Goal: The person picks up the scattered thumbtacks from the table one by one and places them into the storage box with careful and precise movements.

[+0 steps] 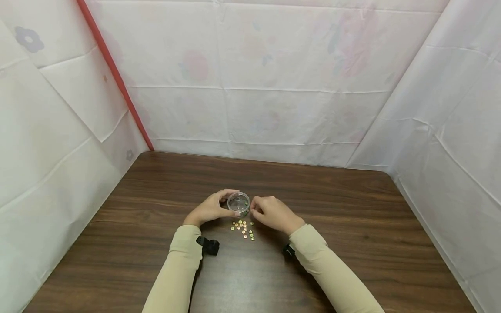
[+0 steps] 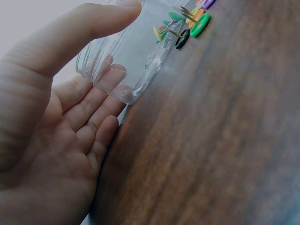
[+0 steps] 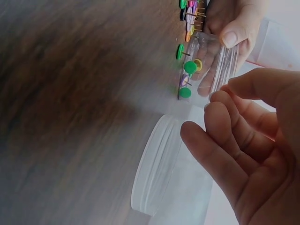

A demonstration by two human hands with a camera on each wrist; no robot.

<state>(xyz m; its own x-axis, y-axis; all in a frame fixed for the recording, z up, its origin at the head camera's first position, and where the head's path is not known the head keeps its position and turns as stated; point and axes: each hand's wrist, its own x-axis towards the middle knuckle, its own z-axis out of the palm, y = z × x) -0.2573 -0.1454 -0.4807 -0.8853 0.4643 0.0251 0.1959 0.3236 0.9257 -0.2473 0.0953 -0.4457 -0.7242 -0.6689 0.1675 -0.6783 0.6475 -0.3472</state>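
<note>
My left hand [image 1: 211,208] grips a clear plastic jar [image 2: 129,58], thumb on the near side and fingers round the far side. The jar stands upright on the table with its mouth up. Inside it lie several thumbtacks [image 3: 190,67], green, yellow and purple. Curled at the jar's right side in the head view is my right hand [image 1: 275,213]. Its thumb and forefinger pinch together at the rim, and a small reddish sliver of a thumbtack [image 3: 225,87] shows between them, mostly hidden by the fingertips. The other right fingers bend loosely below.
Loose thumbtacks [image 1: 244,231] are scattered on the brown wooden table [image 1: 156,226], just in front of the jar, several with points up. A round clear lid [image 3: 154,168] lies near my right hand. Patterned white sheets [image 1: 266,113] hang round the table's back and sides.
</note>
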